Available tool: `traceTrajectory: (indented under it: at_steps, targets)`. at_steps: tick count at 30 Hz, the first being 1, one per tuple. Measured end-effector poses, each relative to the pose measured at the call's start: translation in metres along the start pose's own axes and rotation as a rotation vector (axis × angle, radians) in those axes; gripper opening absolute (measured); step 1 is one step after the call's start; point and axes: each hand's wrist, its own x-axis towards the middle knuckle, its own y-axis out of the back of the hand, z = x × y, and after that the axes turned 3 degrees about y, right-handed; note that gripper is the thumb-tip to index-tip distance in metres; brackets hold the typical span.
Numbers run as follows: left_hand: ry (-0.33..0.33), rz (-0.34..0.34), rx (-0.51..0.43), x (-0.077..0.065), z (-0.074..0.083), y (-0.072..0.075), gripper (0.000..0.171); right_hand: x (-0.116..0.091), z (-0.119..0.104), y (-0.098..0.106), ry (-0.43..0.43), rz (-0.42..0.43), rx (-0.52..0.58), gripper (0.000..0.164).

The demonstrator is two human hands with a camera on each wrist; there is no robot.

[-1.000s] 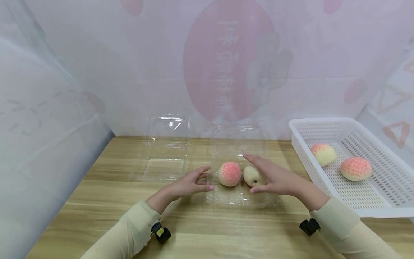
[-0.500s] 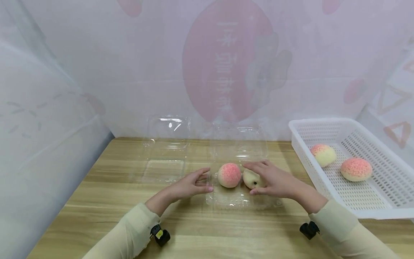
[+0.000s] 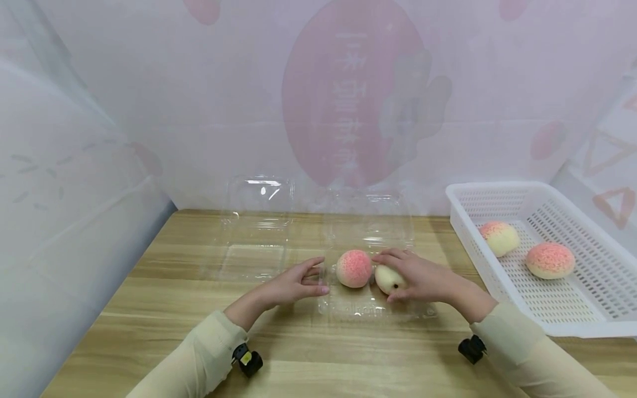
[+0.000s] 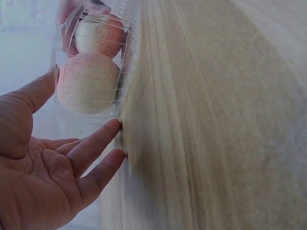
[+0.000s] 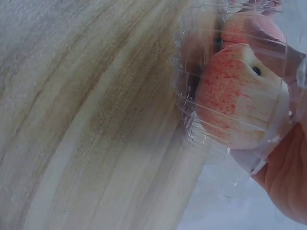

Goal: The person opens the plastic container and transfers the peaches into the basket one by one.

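Observation:
A clear plastic clamshell box stands with its lid raised at the back, in the middle of the table. Two peaches are in it: one with its pink side up, and right of it a cream-sided peach with a dark dot at its end. My right hand grips the cream-sided peach from the right, thumb in front and fingers behind. In the right wrist view its thumb lies across that peach. My left hand is beside the box's left wall, fingers extended, thumb tip at the wall in the left wrist view.
Another clear clamshell box, lid up, stands to the left at the back. On the right is a white perforated basket holding two more peaches, one half cream and one mostly pink. A printed cloth hangs behind the table.
My right hand's fingers have come down and closed round the cream-sided peach, which has turned slightly so its dark dot sits further right. My left hand has stayed in place.

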Motion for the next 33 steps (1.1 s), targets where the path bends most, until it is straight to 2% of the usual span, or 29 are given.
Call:
traceTrajectory:
  at_steps: [17,33]
  targets:
    - [-0.002,0.005,0.000,-0.0008,-0.0007,-0.0003,0.083,0.0048,0.0057,0.0000,0.023,-0.014,0.019,0.069]
    - [-0.015,-0.006,0.021,-0.0009,-0.0005,0.0007,0.083,0.0066,0.0081,0.0019,0.032,-0.039,0.046,0.067]
